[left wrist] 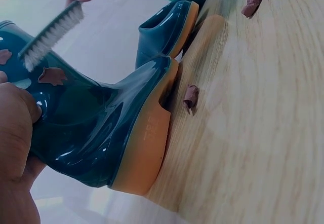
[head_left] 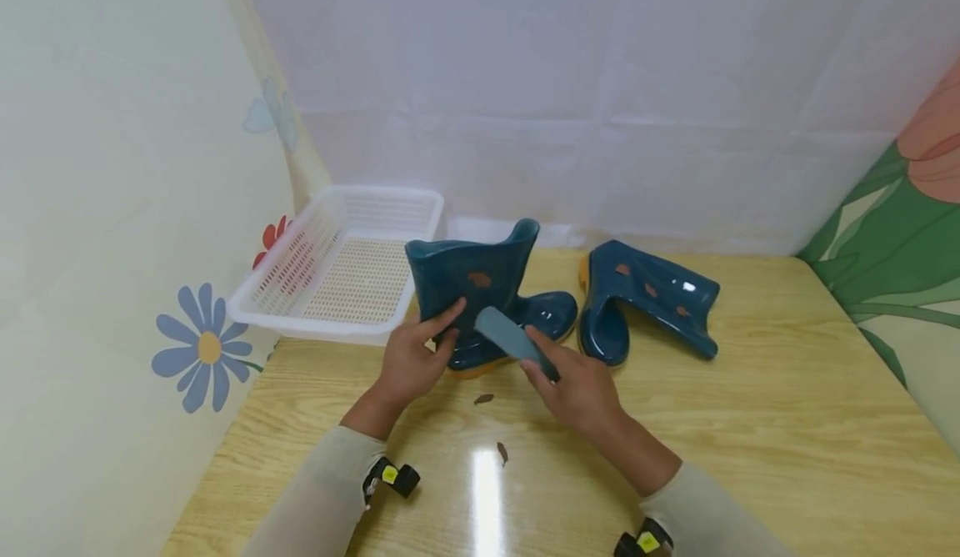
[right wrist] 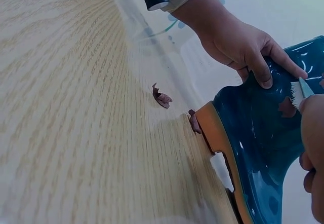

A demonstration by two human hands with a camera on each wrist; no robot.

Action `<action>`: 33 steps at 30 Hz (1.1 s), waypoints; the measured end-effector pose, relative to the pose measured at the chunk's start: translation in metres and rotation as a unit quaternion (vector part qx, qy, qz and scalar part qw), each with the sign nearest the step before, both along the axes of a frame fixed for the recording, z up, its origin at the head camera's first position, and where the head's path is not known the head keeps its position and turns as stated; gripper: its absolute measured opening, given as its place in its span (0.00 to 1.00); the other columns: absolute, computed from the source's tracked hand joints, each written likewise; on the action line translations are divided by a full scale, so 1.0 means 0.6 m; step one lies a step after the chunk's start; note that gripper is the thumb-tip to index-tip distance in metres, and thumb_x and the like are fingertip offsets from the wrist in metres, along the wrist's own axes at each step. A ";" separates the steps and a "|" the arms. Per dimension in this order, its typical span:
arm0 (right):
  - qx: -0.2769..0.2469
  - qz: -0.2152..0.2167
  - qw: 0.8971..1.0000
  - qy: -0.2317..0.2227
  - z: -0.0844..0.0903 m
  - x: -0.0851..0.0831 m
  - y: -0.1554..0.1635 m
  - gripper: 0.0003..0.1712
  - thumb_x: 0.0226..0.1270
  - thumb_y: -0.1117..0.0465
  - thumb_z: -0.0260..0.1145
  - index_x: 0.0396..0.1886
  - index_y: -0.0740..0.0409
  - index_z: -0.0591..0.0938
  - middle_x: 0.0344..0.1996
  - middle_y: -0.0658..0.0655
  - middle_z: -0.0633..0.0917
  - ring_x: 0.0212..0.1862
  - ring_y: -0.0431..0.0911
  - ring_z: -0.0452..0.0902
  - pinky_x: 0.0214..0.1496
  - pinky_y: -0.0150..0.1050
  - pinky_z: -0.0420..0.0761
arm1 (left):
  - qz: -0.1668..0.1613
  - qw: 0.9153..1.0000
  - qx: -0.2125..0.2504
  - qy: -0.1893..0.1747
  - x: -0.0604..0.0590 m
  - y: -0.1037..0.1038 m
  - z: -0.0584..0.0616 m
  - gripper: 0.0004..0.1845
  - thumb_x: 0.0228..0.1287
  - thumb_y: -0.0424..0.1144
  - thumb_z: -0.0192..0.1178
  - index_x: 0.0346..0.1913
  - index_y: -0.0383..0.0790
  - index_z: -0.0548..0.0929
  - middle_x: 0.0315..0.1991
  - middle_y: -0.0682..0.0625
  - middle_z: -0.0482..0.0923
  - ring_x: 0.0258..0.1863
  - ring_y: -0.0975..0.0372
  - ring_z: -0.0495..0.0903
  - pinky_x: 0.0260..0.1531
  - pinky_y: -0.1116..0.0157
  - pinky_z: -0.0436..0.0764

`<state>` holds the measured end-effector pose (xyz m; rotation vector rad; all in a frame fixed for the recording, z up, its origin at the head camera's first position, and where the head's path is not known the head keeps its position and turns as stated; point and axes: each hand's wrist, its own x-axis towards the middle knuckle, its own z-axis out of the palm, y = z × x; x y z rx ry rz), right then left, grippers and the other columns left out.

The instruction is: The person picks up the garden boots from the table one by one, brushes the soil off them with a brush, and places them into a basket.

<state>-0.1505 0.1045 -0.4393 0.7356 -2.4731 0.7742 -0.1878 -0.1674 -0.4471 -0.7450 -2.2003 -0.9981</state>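
Observation:
A dark teal rubber boot [head_left: 442, 278] with an orange sole stands upright on the table, brown patches stuck to its shaft. My left hand [head_left: 405, 361] grips the back of the shaft, its thumb and a finger against the near side. In my right hand [head_left: 581, 386] is a blue-grey brush [head_left: 506, 333]. Its pale bristles face the shaft beside a brown patch [left wrist: 53, 75], as the left wrist view shows; whether they touch the boot I cannot tell. Two brown flakes [head_left: 483, 398] lie on the table in front of the boot.
The matching boot [head_left: 652, 286] lies on its side to the right, with several brown patches on it. A white plastic basket [head_left: 322, 329] stands at the back left. Behind the wooden table [head_left: 780, 407] hangs a pale cloth [head_left: 600, 107].

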 end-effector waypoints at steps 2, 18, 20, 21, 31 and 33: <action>0.005 -0.002 1.000 -0.005 0.000 0.000 -0.001 0.29 0.69 0.54 0.73 0.68 0.53 0.80 0.24 0.51 0.82 0.18 0.36 0.62 0.19 0.32 0.62 | -0.001 1.000 0.001 0.002 0.000 0.000 -0.001 0.25 0.64 0.25 0.66 0.65 0.42 0.83 0.24 0.50 0.71 0.17 0.69 0.63 0.15 0.67 0.67; 0.025 -0.004 1.000 -0.014 -0.001 0.007 0.013 0.28 0.69 0.54 0.72 0.67 0.54 0.81 0.21 0.45 0.75 0.19 0.37 0.61 0.20 0.32 0.62 | 0.004 1.000 -0.006 0.008 -0.005 -0.001 -0.006 0.26 0.63 0.26 0.67 0.64 0.43 0.83 0.20 0.52 0.70 0.20 0.65 0.66 0.19 0.65 0.69; 0.021 -0.001 1.000 -0.008 0.000 0.008 0.013 0.28 0.69 0.54 0.73 0.67 0.55 0.81 0.21 0.46 0.76 0.18 0.37 0.61 0.20 0.32 0.62 | 0.006 1.000 -0.010 0.009 -0.004 0.000 -0.005 0.26 0.63 0.26 0.68 0.64 0.44 0.84 0.19 0.52 0.69 0.19 0.65 0.66 0.18 0.65 0.69; 0.017 0.002 1.000 -0.005 0.001 0.009 0.012 0.28 0.68 0.55 0.73 0.66 0.55 0.81 0.22 0.46 0.76 0.18 0.37 0.62 0.20 0.32 0.62 | 0.007 1.000 -0.011 0.010 -0.004 0.000 -0.005 0.26 0.62 0.26 0.68 0.64 0.43 0.84 0.19 0.52 0.68 0.19 0.66 0.65 0.18 0.65 0.69; 0.017 -0.001 1.000 0.002 0.002 0.001 0.000 0.29 0.69 0.53 0.73 0.67 0.54 0.81 0.22 0.48 0.80 0.17 0.36 0.61 0.18 0.32 0.61 | 0.005 1.000 -0.008 0.011 -0.003 0.002 -0.004 0.26 0.63 0.25 0.67 0.65 0.42 0.83 0.19 0.54 0.67 0.19 0.67 0.64 0.18 0.66 0.67; 0.020 -0.004 1.000 -0.004 0.000 0.001 0.000 0.29 0.69 0.53 0.72 0.67 0.54 0.81 0.22 0.48 0.80 0.17 0.36 0.61 0.18 0.32 0.61 | 0.005 1.000 -0.007 0.008 -0.003 0.002 -0.003 0.26 0.63 0.25 0.67 0.65 0.42 0.83 0.19 0.54 0.67 0.18 0.67 0.63 0.17 0.66 0.67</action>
